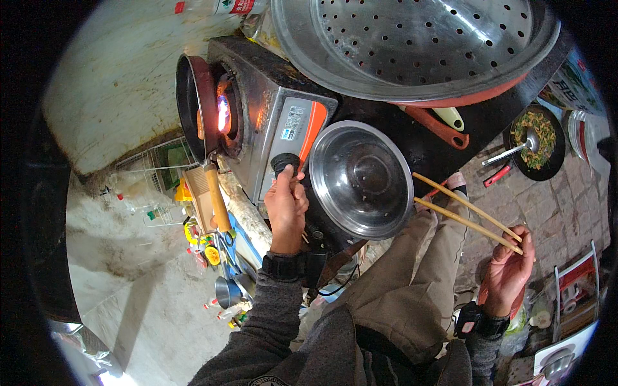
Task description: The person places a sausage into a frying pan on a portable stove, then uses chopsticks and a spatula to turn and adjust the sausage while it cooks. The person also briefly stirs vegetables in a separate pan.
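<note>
My left hand (287, 202) grips the black control knob (286, 165) on the front of a gas stove (256, 106). A flame (223, 113) burns on the stove under a frying pan (207, 106), which has a wooden handle (218, 198) and a dark inside. In my right hand (512, 270) is a pair of wooden chopsticks (466, 212), their tips apart beside the rim of a steel bowl (362, 181). The bowl's inside shows only small specks and wet marks. It stands next to the stove.
A large perforated steamer tray (415, 43) lies beyond the bowl, with a red pan handle (437, 128) below it. At the right a black pan (555, 159) holds chopped greens and a metal spoon (507, 148). A wire rack (154, 166) and utensils stand left of the stove.
</note>
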Demonstrator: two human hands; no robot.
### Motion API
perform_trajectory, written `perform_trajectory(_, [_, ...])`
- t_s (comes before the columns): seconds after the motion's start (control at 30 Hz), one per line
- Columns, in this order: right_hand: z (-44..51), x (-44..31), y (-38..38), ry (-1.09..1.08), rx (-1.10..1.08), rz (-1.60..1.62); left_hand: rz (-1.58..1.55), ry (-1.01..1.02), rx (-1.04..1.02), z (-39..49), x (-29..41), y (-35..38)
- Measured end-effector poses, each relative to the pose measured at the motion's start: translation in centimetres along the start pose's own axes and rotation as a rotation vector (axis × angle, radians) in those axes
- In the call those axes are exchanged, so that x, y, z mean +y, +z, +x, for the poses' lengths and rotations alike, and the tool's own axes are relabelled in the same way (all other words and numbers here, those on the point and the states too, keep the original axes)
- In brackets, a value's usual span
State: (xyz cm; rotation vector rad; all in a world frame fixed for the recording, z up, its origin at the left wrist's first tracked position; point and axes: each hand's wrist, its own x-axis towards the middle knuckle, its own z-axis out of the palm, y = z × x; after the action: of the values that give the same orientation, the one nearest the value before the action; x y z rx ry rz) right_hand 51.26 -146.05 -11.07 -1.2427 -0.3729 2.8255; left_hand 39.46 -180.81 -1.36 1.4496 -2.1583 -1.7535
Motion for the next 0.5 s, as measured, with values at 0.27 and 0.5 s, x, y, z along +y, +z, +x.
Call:
perform_trajectory(0.27, [0.04,0.03,-0.61,0.018,-0.075,-0.031,0.013,0.002,-0.004,-0.06,0.09,-0.18])
perform_trajectory(0.5, [-0.12,0.34,-0.19,-0.011,-0.024,0.003,0.031,0.004,0.005,-0.07,0.13,-0.23])
